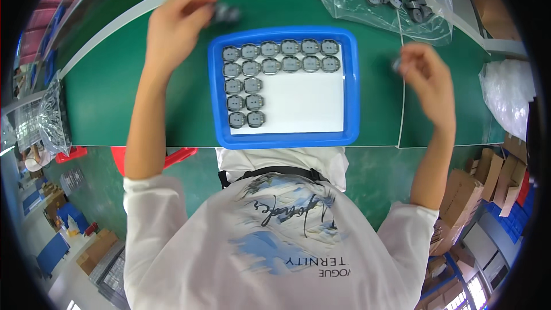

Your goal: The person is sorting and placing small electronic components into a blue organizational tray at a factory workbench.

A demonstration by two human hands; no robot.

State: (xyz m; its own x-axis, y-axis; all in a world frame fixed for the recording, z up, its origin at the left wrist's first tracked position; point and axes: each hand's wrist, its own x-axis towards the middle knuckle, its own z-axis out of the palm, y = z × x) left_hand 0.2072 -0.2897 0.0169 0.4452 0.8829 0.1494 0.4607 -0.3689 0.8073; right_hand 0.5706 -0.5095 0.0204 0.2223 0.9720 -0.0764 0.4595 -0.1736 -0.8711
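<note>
A blue tray with a white bottom lies in the middle of the green table. Several rounded grey plastic parts stand in it, in two full rows at the far side and two columns down the left. My left hand is beyond the tray's far left corner, its fingers pinched on a dark grey plastic part; motion blurs it, so one piece or two is unclear. To the right of the tray, my right hand is closed with a small grey plastic part at its fingertips, mostly hidden.
A clear plastic bag at the far right holds and spills more grey parts. White wrapped material sits by the table's right end, cardboard boxes below it. Clear packaging hangs at the left end; a red stool shows under the near edge.
</note>
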